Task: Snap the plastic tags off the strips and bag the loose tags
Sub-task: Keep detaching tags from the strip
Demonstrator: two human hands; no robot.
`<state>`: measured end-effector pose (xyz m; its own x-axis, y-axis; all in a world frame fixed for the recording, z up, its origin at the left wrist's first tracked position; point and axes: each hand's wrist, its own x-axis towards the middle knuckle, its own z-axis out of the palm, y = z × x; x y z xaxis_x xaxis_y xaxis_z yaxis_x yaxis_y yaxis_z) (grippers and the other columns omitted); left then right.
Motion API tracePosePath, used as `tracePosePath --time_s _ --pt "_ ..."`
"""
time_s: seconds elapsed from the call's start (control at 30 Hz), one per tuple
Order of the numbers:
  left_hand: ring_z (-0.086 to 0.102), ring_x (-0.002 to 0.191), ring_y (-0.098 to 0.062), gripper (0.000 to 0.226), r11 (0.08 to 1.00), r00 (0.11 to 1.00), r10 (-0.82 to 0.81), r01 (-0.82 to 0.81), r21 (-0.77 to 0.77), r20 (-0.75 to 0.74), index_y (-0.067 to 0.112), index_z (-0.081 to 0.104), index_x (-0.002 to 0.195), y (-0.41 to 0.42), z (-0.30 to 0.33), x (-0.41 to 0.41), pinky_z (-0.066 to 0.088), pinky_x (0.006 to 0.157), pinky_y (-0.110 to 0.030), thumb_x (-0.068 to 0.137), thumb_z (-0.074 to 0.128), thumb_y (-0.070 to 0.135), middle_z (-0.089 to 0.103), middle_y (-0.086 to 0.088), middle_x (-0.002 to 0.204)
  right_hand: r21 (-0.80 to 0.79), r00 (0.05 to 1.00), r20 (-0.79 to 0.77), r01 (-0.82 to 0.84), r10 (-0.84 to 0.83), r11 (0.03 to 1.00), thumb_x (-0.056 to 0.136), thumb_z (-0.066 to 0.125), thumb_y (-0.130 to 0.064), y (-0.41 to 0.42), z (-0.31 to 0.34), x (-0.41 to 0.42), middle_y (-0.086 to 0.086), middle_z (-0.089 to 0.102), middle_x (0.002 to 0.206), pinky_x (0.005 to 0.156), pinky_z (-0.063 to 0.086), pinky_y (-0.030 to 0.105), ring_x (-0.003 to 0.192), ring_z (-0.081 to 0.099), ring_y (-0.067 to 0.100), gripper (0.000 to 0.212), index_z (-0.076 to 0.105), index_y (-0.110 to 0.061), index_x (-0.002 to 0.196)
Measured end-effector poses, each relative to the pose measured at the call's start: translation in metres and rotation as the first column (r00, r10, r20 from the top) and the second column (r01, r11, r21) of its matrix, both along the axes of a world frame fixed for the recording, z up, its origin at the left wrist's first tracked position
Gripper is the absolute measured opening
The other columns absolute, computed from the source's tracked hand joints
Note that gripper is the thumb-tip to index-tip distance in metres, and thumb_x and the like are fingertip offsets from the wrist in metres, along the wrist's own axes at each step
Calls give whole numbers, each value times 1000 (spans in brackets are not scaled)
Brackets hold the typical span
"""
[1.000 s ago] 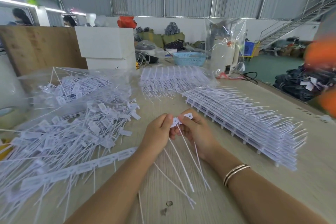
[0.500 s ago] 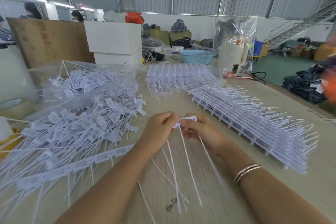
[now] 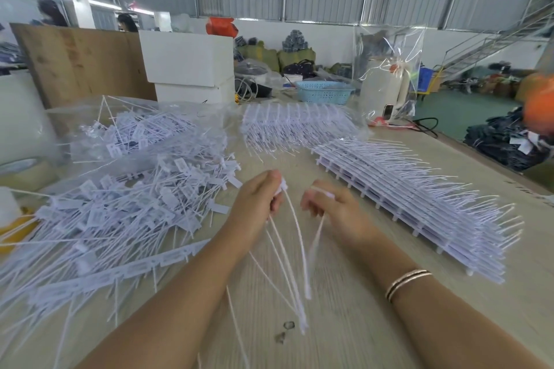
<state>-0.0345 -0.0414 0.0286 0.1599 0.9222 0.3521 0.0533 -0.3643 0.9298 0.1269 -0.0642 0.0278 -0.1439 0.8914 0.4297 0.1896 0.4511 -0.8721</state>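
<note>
Hanging from the left hand [image 3: 257,204] are several thin white plastic tag tails [image 3: 295,252], their flat heads pinched between its curled fingers and thumb. Just beside it, apart by a small gap, the right hand [image 3: 335,216] pinches one more white tag [image 3: 322,192], whose tail droops blurred below the fingers. Both hands hover above the pale wooden tabletop [image 3: 344,323], where two small dark scraps [image 3: 284,331] lie near the tail tips.

Left of the hands spreads a loose heap of snapped-off white tags [image 3: 120,207], with a long white strip of joined tags [image 3: 120,269] lying at its near edge. Behind that heap a clear plastic bag holding more tags [image 3: 135,132] rests on the table. To the right, well apart from the grip, a neat stack of unbroken white tag strips [image 3: 419,207] runs diagonally, and a second batch of strips [image 3: 299,126] lies beyond the hands. Farther back stand a white box [image 3: 189,60], a light blue perforated basket [image 3: 323,91] and a tall clear bag over a cream appliance [image 3: 386,75].
</note>
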Motion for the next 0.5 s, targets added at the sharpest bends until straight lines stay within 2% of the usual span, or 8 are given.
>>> tracePosePath --time_s 0.07,0.17,0.23,0.3,0.33,0.4,0.43,0.5 --pt "37 42 -10 40 998 998 -57 57 19 1 19 45 54 0 0 4 32 46 -23 93 43 26 45 4 46 -34 984 178 20 -13 999 89 60 -14 4 -5 0 -14 44 54 54 32 10 52 39 0 31 51 -10 61" --pt "41 47 -17 25 990 991 -133 134 42 -22 23 55 54 2 1 2 32 45 -21 73 41 18 49 -2 48 -18 972 198 134 -128 991 90 63 -18 13 -9 -4 -10 42 61 55 30 20 56 36 5 25 49 -17 69" --pt "46 49 -18 22 992 991 -111 115 59 -70 24 58 75 3 -2 -3 35 44 -20 78 41 11 56 -1 51 14 940 243 244 -240 970 91 61 -25 17 -9 -6 -7 51 80 65 36 19 71 44 5 10 53 -21 86" --pt "49 46 -12 25 993 986 -101 108 47 -136 25 50 91 4 -6 -5 40 46 -21 86 40 2 62 1 56 -6 924 234 313 -303 950 95 52 -32 15 -10 -6 -9 54 97 73 36 9 91 49 5 11 55 -23 100" --pt "49 46 -11 26 992 978 -114 121 32 -177 27 47 93 4 -7 -4 43 47 -23 89 41 2 64 2 59 -33 937 177 312 -302 949 98 46 -36 13 -9 -7 -10 55 96 73 35 5 91 50 2 20 58 -20 98" --pt "52 47 -12 23 992 957 -121 128 10 -264 29 44 93 3 -9 -1 48 51 -30 92 44 6 66 3 66 -109 971 79 234 -226 966 100 39 -41 8 -5 -6 -9 59 83 70 37 4 77 53 -3 41 64 -11 86" --pt "54 47 -12 21 993 953 -110 117 6 -284 28 43 93 2 -9 0 50 55 -34 93 44 7 65 2 69 -138 983 92 173 -162 975 99 42 -39 5 -5 -7 -7 60 77 72 40 9 72 54 -1 42 64 -9 80" --pt "56 49 -12 21 997 955 -73 81 17 -288 28 43 90 2 -8 -1 53 60 -41 92 43 7 60 0 74 -164 989 129 96 -75 982 95 55 -25 2 -4 -11 -5 60 67 70 43 17 67 55 3 26 59 -12 72"
